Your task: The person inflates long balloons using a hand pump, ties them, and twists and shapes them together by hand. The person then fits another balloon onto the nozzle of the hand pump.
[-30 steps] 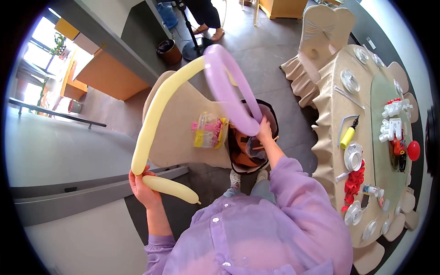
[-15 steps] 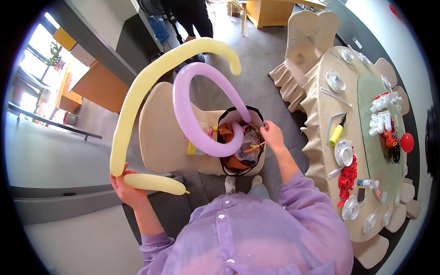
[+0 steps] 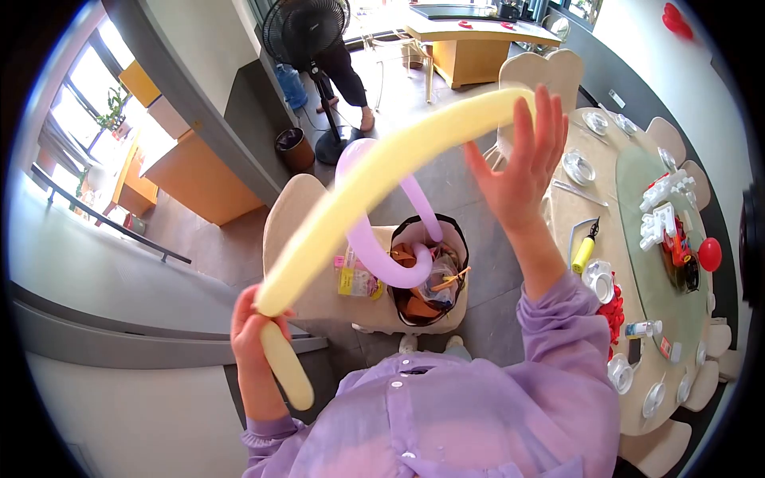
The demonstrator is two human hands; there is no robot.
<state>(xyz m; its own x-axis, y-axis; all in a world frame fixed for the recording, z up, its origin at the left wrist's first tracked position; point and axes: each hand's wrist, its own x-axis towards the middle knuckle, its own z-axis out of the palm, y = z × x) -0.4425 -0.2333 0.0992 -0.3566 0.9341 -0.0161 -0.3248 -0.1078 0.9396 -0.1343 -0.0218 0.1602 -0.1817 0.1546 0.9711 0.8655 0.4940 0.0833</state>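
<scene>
A long yellow modelling balloon (image 3: 382, 175) stretches diagonally across the head view. My left hand (image 3: 253, 327) is closed round it near its lower end, at a narrow bend. Below that fist a short yellow section hangs down. My right hand (image 3: 522, 163) is raised at the balloon's far end with its fingers spread and upright; whether it touches the balloon I cannot tell. A purple modelling balloon (image 3: 362, 247), curved in a loop, rests with its ends in an open dark-rimmed bag (image 3: 462, 239) on a chair, partly hidden behind the yellow one.
Beside the bag, small packets (image 3: 358, 283) lie on the beige chair (image 3: 291, 211). To the right is a round table (image 3: 590, 219) with wrapped dishes, a yellow hand pump (image 3: 584, 253) and red items. A black standing fan (image 3: 307, 36), a bin (image 3: 295, 149) and a person's legs are ahead.
My right hand has left the bag's edge and risen to the yellow balloon's far end. My left hand has shifted right, and the balloon is straighter and slants right. The view has tilted up.
</scene>
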